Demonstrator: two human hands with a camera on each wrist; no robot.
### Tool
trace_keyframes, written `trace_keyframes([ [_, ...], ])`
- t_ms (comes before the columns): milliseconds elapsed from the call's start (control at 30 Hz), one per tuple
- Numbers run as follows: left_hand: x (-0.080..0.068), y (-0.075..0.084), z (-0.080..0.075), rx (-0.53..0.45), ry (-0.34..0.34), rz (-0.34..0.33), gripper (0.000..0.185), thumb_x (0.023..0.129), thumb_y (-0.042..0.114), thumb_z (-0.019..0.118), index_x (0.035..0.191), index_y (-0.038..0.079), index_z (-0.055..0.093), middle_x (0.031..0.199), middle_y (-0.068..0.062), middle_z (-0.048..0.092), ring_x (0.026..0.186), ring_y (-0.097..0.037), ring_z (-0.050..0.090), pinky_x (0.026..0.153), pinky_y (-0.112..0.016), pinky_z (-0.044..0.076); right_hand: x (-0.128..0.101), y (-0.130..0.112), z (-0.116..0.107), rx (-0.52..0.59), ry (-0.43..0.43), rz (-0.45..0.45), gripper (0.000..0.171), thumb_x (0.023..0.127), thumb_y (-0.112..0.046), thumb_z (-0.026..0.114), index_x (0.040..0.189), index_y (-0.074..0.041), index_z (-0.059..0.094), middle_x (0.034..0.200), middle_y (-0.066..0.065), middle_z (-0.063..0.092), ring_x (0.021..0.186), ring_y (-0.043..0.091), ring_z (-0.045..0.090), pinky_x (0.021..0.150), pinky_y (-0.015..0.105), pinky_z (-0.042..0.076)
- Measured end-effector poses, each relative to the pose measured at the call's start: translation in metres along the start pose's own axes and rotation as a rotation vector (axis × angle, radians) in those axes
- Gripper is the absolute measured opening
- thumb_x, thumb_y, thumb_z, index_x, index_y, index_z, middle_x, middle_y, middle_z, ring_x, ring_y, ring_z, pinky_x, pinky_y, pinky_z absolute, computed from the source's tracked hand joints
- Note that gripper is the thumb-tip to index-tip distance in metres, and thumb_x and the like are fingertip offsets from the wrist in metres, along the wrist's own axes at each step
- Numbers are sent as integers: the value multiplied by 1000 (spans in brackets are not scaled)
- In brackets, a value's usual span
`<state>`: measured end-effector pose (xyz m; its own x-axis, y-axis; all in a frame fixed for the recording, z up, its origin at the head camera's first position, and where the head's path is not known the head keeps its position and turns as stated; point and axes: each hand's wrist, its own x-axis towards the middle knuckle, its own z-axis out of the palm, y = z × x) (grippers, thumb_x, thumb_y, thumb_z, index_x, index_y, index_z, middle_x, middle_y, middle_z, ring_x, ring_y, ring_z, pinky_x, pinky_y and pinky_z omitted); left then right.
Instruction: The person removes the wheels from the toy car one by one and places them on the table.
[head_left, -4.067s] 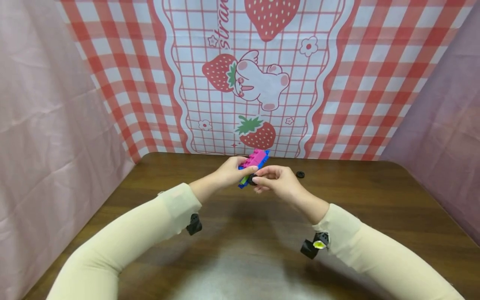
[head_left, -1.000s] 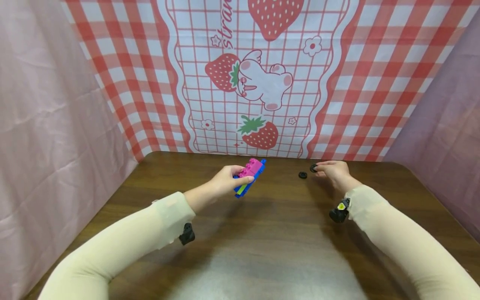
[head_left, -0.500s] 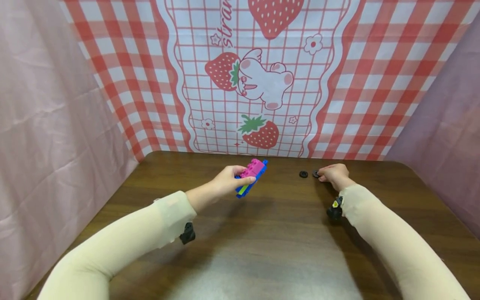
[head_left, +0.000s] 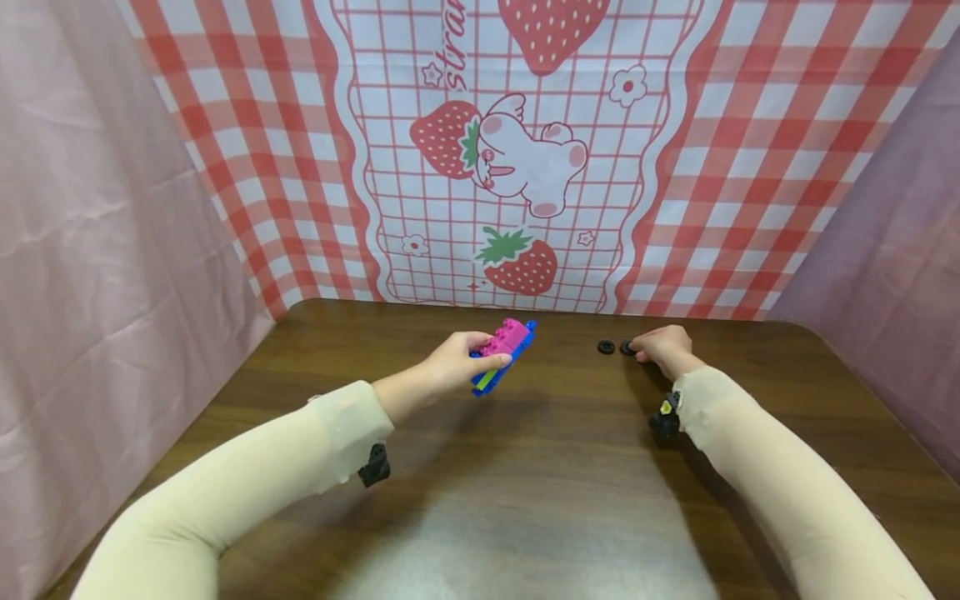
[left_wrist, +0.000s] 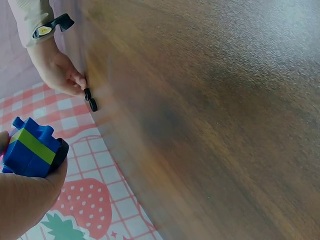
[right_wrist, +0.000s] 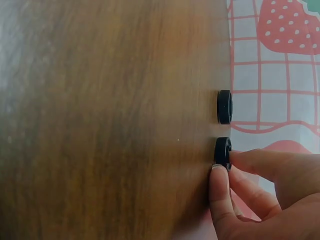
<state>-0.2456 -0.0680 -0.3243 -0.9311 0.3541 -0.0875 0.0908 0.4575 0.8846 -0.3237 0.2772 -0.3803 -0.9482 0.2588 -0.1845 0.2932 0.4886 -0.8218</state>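
Observation:
In the head view my left hand grips a toy block car above the table, thumb across its side. Pink studded bricks sit over its blue base, with a yellow-green strip. The left wrist view shows a black wheel at the side of the blue base. Far to the right, my right hand pinches a second black toy wheel between thumb and fingers at the tabletop. Beside it another black wheel lies flat, a narrow gap between the two.
The brown wooden table ends at a red-and-white checked cloth with strawberries. Pink curtains hang at both sides. Small black cameras are strapped to both wrists.
My right hand was at the car with a wheel 4.1 s ago, then moved right with a wheel and lowered it to the tabletop beside the other. My left hand keeps holding the car.

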Motion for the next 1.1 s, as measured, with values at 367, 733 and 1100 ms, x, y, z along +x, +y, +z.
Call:
trace_keyframes([
  [367,-1,-1,0,-3,8,-1,43,94,29,65,125,-1,60,107,-15,68,95,-23,64,81,-30,54,0,1,-1,25,-15,25,40,85,-11,68,119,9,63,53,-12,63,50,-2,60,57,18,49],
  [733,-3,-8,2,10,21,-11,45,93,29,65,126,-1,59,109,-15,67,97,-25,64,84,-33,55,-1,4,-2,177,-53,55,45,88,-11,66,124,13,53,61,-10,64,54,-1,63,66,19,55],
  [1100,0,-10,11,-26,28,5,43,91,29,68,123,0,62,107,-15,68,90,-21,64,79,-30,55,-8,-12,-1,247,-18,-16,49,93,-12,60,129,18,47,62,-7,63,52,1,64,66,25,58],
])
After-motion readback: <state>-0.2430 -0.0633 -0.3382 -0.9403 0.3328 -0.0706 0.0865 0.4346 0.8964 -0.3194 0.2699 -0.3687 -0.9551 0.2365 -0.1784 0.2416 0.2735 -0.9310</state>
